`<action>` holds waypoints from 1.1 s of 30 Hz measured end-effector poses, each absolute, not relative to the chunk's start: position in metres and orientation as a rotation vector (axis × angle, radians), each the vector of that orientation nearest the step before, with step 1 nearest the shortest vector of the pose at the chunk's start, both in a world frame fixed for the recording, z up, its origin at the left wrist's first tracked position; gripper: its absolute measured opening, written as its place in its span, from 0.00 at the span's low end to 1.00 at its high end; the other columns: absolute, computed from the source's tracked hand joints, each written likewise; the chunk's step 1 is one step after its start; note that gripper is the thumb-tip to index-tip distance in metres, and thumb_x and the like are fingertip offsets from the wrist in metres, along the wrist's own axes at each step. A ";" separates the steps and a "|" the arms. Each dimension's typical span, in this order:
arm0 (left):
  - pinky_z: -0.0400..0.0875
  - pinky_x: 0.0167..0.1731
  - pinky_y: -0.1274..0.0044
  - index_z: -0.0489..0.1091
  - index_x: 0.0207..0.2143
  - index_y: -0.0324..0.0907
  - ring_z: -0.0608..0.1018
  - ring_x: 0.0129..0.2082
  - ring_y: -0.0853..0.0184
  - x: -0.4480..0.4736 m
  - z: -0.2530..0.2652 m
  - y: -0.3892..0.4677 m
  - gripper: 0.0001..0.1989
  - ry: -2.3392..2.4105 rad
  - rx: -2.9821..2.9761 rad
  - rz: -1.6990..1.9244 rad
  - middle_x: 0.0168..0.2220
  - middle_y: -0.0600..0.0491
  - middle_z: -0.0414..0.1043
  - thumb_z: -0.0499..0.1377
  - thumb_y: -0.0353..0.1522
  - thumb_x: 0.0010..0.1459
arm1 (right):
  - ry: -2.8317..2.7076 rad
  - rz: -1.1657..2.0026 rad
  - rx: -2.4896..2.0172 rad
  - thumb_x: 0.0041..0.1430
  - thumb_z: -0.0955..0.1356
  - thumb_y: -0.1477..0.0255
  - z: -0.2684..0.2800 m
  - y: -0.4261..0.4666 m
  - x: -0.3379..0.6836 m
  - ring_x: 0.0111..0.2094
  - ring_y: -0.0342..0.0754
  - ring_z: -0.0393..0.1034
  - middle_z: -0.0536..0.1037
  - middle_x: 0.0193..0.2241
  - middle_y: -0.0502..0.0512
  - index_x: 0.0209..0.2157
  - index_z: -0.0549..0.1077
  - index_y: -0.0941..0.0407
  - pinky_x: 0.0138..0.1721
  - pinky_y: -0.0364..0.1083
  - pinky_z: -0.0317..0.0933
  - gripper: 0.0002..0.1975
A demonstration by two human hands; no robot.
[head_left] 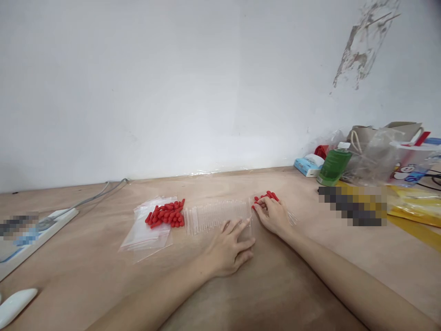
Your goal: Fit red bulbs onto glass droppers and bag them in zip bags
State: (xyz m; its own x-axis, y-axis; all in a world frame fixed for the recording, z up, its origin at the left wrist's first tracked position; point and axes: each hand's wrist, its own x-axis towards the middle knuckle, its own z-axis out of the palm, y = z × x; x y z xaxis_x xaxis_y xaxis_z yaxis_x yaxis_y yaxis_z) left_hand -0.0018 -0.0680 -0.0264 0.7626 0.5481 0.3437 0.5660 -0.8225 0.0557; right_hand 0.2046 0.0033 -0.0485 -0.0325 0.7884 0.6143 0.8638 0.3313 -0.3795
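Note:
My left hand (231, 248) lies palm down on the table with its fingers spread, fingertips at the near edge of a row of clear, thin glass tubes (215, 215). At the right end of that row, my right hand (274, 215) has its fingers bent together on a small red rubber bulb (253, 207); whether a tube is fixed to it is hidden. Behind the right hand lie more red bulbs (272, 195), and thin clear stems (292, 218) stick out beside its wrist. Left of the row, a heap of red rubber bulbs (167, 214) rests on clear plastic bags (146, 234).
A power strip (41, 236) with a grey cable lies at the left, and a white object (17, 307) at the near left. A tissue pack (308, 166), a green bottle (334, 164), plastic bags (372, 156) and yellow packaging (416, 207) crowd the right. A white wall (172, 92) stands behind.

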 end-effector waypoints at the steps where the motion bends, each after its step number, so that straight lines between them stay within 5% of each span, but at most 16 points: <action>1: 0.51 0.52 0.59 0.65 0.49 0.49 0.54 0.58 0.55 -0.012 -0.024 -0.076 0.17 -0.868 -2.936 -0.509 0.59 0.48 0.50 0.51 0.38 0.58 | -1.812 -0.108 -1.449 0.54 0.62 0.68 -0.048 0.003 0.205 0.32 0.47 0.68 0.76 0.28 0.50 0.29 0.67 0.56 0.39 0.48 0.48 0.07; 4: 0.55 0.51 0.60 0.63 0.50 0.48 0.58 0.55 0.56 -0.042 -0.020 -0.103 0.18 -0.782 -3.011 -0.526 0.56 0.46 0.56 0.53 0.36 0.57 | -1.782 -0.089 -1.400 0.54 0.62 0.67 -0.046 0.000 0.203 0.32 0.46 0.68 0.76 0.29 0.50 0.29 0.67 0.55 0.39 0.48 0.48 0.07; 10: 0.65 0.42 0.69 0.61 0.47 0.41 0.67 0.43 0.61 -0.042 -0.025 -0.129 0.21 -1.326 -3.012 -0.859 0.43 0.46 0.64 0.58 0.36 0.51 | -1.791 -0.102 -1.300 0.54 0.62 0.67 -0.043 -0.006 0.195 0.31 0.46 0.68 0.75 0.26 0.51 0.32 0.68 0.56 0.40 0.48 0.50 0.08; 14: 0.66 0.35 0.74 0.64 0.33 0.41 0.69 0.35 0.66 -0.019 -0.029 -0.130 0.04 -1.498 -3.134 -0.741 0.35 0.51 0.65 0.55 0.29 0.52 | -1.812 -0.096 -1.232 0.55 0.62 0.67 -0.045 -0.009 0.197 0.32 0.48 0.67 0.75 0.29 0.54 0.36 0.69 0.57 0.41 0.49 0.53 0.10; 17: 0.66 0.34 0.76 0.62 0.29 0.40 0.69 0.33 0.67 -0.022 -0.029 -0.122 0.02 -1.509 -3.121 -0.788 0.33 0.51 0.65 0.52 0.27 0.54 | -1.857 0.034 -1.097 0.56 0.61 0.68 -0.041 -0.013 0.198 0.34 0.47 0.66 0.73 0.32 0.56 0.38 0.70 0.57 0.38 0.47 0.58 0.12; 26: 0.65 0.35 0.74 0.66 0.36 0.40 0.71 0.34 0.66 -0.066 -0.026 -0.063 0.06 -1.445 -2.598 -1.259 0.32 0.52 0.70 0.51 0.32 0.59 | -1.878 0.684 -0.899 0.54 0.64 0.69 -0.040 -0.043 0.152 0.29 0.43 0.67 0.74 0.28 0.53 0.35 0.72 0.56 0.29 0.43 0.62 0.08; 33: 0.64 0.38 0.73 0.69 0.42 0.44 0.73 0.36 0.68 -0.061 -0.040 -0.070 0.11 -1.319 -2.736 -1.204 0.35 0.52 0.73 0.50 0.31 0.60 | -1.904 0.761 -0.859 0.55 0.64 0.69 -0.055 -0.053 0.143 0.28 0.42 0.65 0.73 0.28 0.51 0.35 0.71 0.56 0.30 0.42 0.61 0.08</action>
State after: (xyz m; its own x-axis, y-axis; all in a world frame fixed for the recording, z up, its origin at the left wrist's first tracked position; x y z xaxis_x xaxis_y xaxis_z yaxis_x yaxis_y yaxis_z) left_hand -0.0607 -0.0702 -0.0398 0.4048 0.7196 0.5642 0.6272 -0.6675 0.4014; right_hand 0.1428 -0.0526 -0.0546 -0.3672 0.8037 0.4682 0.2598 0.5719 -0.7781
